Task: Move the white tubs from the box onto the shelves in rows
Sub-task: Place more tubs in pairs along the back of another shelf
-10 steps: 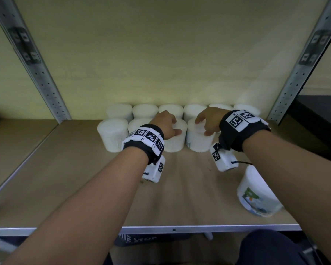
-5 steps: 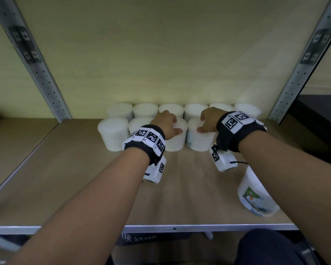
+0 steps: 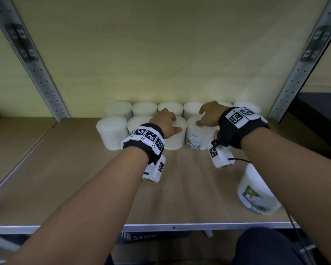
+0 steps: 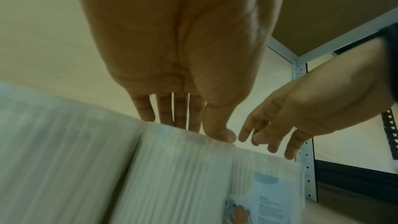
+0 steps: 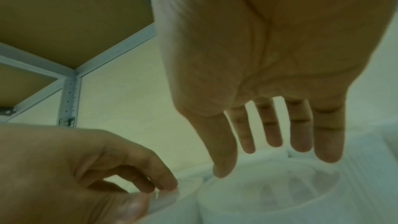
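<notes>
Slid a little deeper and inward since a second ago: right hand (image 3: 210, 113), fingertips now past the far edge of the labelled tub (image 3: 197, 136) and near the back row of tubs (image 3: 144, 109). Hardly shifted at all: left hand (image 3: 164, 124), on the third front-row tub (image 3: 175, 143) as before.

Left hand: draped over that tub's lid from above, fingers (image 4: 165, 110) down behind the rim, thumb on the near edge, so closed on the lid. Seen from the right wrist, curled fingers and thumb of the same hand (image 5: 75, 159) meeting at the lid's rim.

Right hand: fingers (image 5: 273, 125) straight and spread, clasping nothing, hovering just above the labelled tub's lid (image 5: 269, 193); whether the thumb tip touches the lid cannot be told. Fingertips of the two hands close together, not touching, in the left wrist view (image 4: 301, 108).

Tubs: two rows at the rear of the wooden shelf (image 3: 189, 188), six against the back wall, front row touching it. Front row from the left: leftmost tub (image 3: 112, 131), a second tub (image 3: 138, 121) partly behind the left wrist, the held one, then the labelled one with its barcode facing forward. Off alone near the front right edge of the shelf, well apart from the rows: loose tub (image 3: 256, 192), tilted, picture label showing.

Marker-tagged black bands on both wrists (image 3: 147, 135), a white camera unit (image 3: 155, 169) under each.
</notes>
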A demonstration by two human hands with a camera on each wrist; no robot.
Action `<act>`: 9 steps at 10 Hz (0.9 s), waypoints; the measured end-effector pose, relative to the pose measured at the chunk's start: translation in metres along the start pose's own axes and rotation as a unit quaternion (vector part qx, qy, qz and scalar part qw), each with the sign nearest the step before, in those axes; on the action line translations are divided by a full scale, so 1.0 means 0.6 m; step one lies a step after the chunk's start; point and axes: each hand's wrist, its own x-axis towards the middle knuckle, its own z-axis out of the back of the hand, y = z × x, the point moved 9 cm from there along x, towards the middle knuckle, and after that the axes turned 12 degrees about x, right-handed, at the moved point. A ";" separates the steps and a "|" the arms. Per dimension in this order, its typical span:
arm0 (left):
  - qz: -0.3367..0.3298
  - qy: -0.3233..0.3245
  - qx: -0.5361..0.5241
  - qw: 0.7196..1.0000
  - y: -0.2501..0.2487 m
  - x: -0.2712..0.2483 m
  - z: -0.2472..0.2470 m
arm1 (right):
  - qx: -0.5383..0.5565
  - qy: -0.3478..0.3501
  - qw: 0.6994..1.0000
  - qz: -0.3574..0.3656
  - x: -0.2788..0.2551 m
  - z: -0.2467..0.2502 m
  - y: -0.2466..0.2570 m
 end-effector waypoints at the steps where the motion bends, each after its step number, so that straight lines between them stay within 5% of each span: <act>1: 0.001 -0.001 -0.002 1.000 0.000 -0.001 0.001 | -0.006 0.001 1.000 -0.011 0.002 -0.011 -0.002; 7: 0.003 -0.004 -0.003 1.000 0.000 -0.001 0.000 | -0.004 0.034 0.999 0.043 -0.020 -0.006 0.014; 9: 0.002 -0.003 -0.005 1.000 0.001 0.000 -0.001 | -0.024 -0.039 0.999 0.014 -0.002 0.008 0.011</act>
